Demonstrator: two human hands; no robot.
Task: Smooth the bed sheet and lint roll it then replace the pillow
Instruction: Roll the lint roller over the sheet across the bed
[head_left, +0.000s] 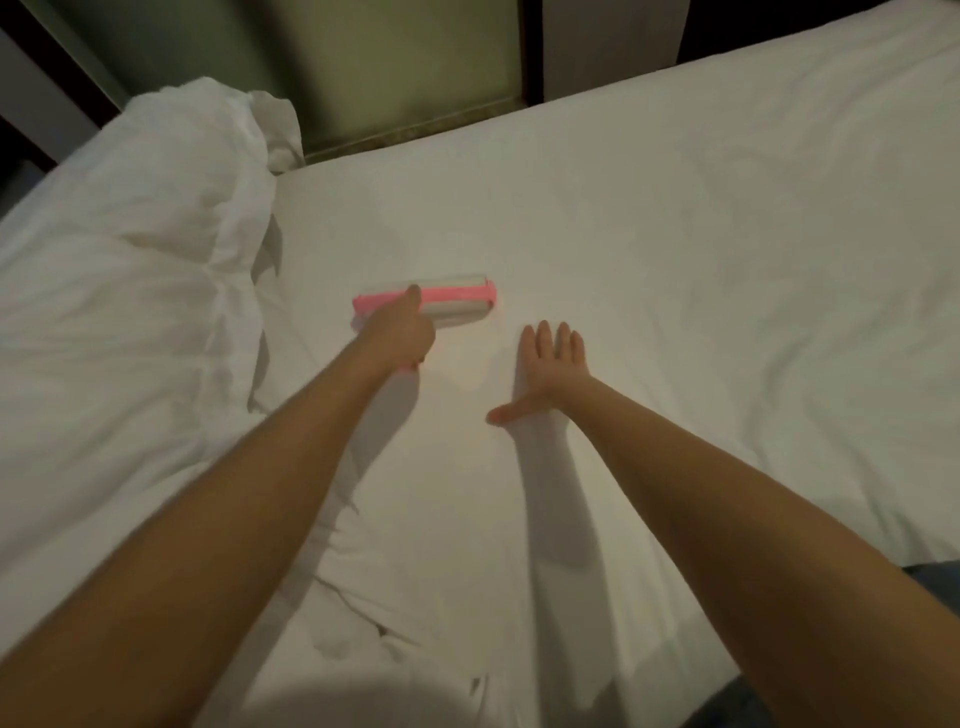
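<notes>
Head view looks down over a white bed sheet (649, 260) stretched across the mattress, mostly flat with faint creases toward the right. The left hand (400, 332) is closed around the handle of a pink lint roller (447, 301), its index finger laid forward along the pink frame. The roller's pale drum lies crosswise on the sheet, near the middle of the bed. The right hand (545, 369) lies just to the right of the roller, apart from it, palm down and flat on the sheet, fingers straight and close together, thumb spread out to the left; it grips nothing. A crumpled white duvet (135, 270) is bunched along the left side of the bed, its edge overlapping the sheet. Beyond the bed's far edge stands a greenish wall panel (384, 67) framed by dark strips.
</notes>
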